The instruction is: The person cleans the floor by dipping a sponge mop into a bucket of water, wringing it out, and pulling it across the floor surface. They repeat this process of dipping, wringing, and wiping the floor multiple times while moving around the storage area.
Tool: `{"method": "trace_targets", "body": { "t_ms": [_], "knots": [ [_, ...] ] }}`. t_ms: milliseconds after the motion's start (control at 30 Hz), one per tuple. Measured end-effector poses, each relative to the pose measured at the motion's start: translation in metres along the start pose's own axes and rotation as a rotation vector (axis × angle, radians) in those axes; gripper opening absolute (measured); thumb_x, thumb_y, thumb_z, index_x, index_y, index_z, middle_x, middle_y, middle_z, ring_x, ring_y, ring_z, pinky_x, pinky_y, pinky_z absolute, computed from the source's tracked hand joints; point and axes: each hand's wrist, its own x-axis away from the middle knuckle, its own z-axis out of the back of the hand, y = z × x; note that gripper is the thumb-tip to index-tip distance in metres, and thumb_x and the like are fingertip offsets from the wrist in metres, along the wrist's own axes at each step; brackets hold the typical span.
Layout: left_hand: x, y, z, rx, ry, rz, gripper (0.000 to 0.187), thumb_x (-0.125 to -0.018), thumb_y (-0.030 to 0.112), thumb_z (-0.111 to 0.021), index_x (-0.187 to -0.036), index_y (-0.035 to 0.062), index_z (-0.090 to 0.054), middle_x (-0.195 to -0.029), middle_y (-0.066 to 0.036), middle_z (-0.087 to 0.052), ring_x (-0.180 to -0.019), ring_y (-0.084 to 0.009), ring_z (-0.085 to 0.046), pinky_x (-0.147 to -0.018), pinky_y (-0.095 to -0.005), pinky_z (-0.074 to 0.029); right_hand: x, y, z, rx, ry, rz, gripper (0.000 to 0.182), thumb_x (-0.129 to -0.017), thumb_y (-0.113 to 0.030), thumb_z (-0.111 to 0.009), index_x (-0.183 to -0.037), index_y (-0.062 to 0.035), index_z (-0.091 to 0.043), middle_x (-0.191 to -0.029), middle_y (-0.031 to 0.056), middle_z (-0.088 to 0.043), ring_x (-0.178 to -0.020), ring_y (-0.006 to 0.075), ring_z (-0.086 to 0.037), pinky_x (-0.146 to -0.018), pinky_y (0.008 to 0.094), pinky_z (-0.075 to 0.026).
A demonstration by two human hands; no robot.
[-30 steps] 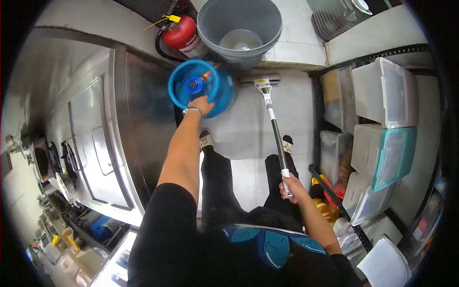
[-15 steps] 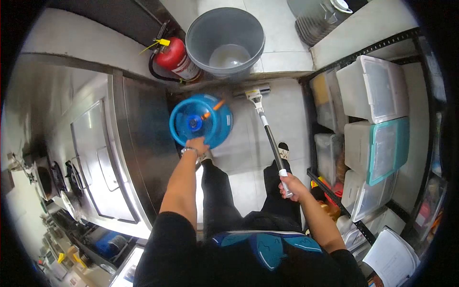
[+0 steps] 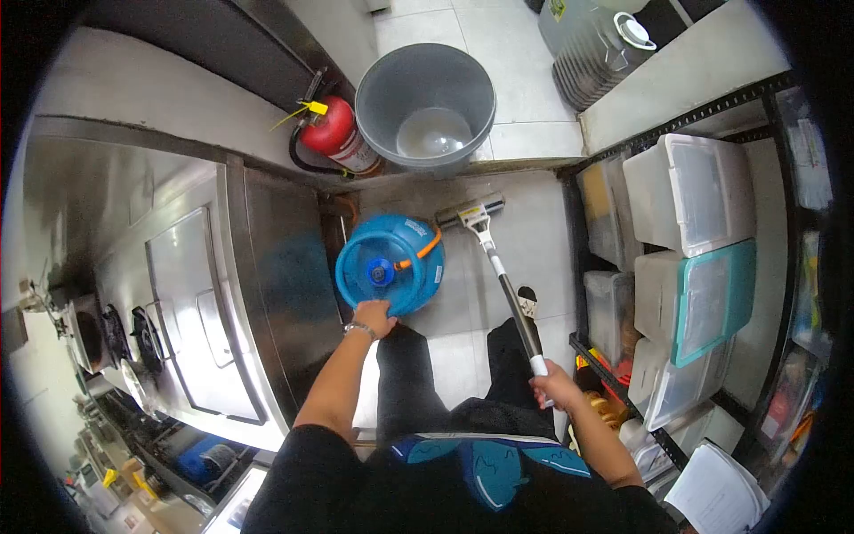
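A person stands on a tiled kitchen floor (image 3: 534, 240) with both hands occupied. The left hand (image 3: 374, 318) is closed over the near edge of the collar ring on top of a blue gas cylinder (image 3: 391, 264), which stands upright just ahead of that grip, beside the stainless steel counter (image 3: 205, 294) on the hand's outer side. An orange hose (image 3: 418, 256) leads off the cylinder's valve, away from the gripping fingers. A metal bracelet (image 3: 358, 329) sits on the wrist just behind the hold.

The right hand (image 3: 556, 389) is wrapped around the white end of a long-handled floor squeegee (image 3: 503, 280). The dark shaft runs forward and slightly inward from the fist, and the flat head (image 3: 469, 213) lies on the tiles well ahead of it, just past the cylinder.

Beyond both grips, a red fire extinguisher (image 3: 334, 135) stands touching a grey bucket (image 3: 427, 105). To the outer side of the right hand, a metal rack (image 3: 578, 267) holds stacked plastic storage boxes (image 3: 694, 258).
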Motion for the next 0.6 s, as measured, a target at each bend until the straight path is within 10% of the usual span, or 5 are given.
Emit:
{"method": "trace_targets", "body": {
  "t_ms": [600],
  "knots": [
    [0.144, -0.016, 0.096, -0.036, 0.353, -0.041, 0.024, -0.071, 0.018, -0.061, -0.092, 0.0066, -0.058, -0.092, -0.010, -0.059, -0.094, -0.0274, -0.053, -0.087, -0.0426, -0.037, -0.089, -0.002, -0.111, -0.292, -0.114, 0.011, 0.014, -0.075, -0.004, -0.049, -0.085, -0.0022, -0.040, -0.056, 0.0063, -0.043, -0.040, 0.0161, -0.045, -0.033, 0.0330, -0.040]
  ]
}}
